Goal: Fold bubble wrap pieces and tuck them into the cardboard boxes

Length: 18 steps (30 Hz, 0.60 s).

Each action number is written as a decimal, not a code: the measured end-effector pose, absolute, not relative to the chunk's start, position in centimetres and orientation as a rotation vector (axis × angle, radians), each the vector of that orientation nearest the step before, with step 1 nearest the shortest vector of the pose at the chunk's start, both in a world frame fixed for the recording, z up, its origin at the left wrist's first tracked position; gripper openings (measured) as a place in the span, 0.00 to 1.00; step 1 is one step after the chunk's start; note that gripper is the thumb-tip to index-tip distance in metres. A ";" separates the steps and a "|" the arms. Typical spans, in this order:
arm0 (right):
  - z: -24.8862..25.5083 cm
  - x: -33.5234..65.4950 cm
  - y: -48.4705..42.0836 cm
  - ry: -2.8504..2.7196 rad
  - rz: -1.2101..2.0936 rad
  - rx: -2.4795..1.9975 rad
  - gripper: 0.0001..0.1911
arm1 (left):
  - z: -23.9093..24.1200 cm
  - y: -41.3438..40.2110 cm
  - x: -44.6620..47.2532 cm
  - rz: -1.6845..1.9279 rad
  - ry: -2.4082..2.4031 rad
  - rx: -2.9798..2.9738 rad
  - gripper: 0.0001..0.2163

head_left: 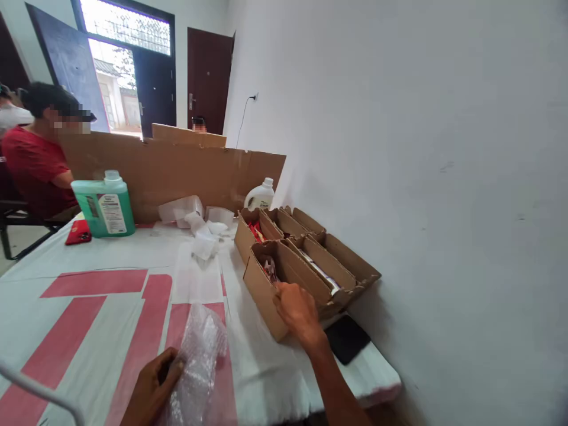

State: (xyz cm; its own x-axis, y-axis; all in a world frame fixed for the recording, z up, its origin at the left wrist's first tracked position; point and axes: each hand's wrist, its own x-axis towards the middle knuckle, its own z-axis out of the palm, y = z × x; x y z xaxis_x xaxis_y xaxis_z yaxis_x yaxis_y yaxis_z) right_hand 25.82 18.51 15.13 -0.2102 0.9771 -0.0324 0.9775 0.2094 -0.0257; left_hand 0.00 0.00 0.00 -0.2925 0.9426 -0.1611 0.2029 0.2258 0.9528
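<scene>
A sheet of bubble wrap [202, 355] is held by its left edge in the left hand [155, 384], pinched between the thumb and the fingers in a narrow grip. The sheet is spread over the near part of a white cloth [261, 378] with red print, to the left of a cardboard box [266, 302].

The right hand [297, 307] is placed over the near left compartment of this box, and its fingertips are lowered inside the wall. Just beside them a small shiny thing [270, 267] is seen in the same compartment. Whether it is gripped cannot be told, because the fingertips are partly hidden.

The box is divided into compartments in two rows. In the near middle one, a long white thing [322, 273] is laid, and in the far left one, red packets [256, 232] are kept. A flat black object [347, 339] is placed on the cloth, just beside the right forearm.

Behind the box, a white bottle [261, 195] is partly hidden. Crumpled pieces of clear plastic [204, 236] are left near a cardboard sheet [177, 171], which is stood upright. Farther left, a green bottle [106, 207] is stood upright beside a red phone [78, 232]. Beyond them, a person in a red shirt [33, 171] is seated.
</scene>
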 end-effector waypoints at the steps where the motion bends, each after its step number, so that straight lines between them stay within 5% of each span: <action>1: 15.1 25.8 17.9 2.463 -0.061 1.931 0.10 | 0.0 0.0 0.1 1.131 1.679 1.097 0.24; 6: 13.4 24.6 15.0 2.877 0.001 1.476 0.17 | 0.6 -0.3 1.5 1.125 1.703 1.201 0.20; 11: 12.6 21.2 16.2 3.162 0.100 1.054 0.12 | 1.0 2.6 2.6 1.264 1.777 1.507 0.08; 18: 12.4 20.8 22.9 3.283 0.106 0.777 0.10 | 1.8 10.4 2.4 1.276 1.736 1.778 0.10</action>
State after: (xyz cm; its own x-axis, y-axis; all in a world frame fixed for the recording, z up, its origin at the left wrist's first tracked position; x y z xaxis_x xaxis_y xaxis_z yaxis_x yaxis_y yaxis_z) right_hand 20.76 22.91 12.42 -0.8684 0.4343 0.2392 0.4489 0.8936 0.0073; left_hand 2.40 10.40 1.78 -0.1544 0.9231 0.3522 0.6117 -0.1906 0.7678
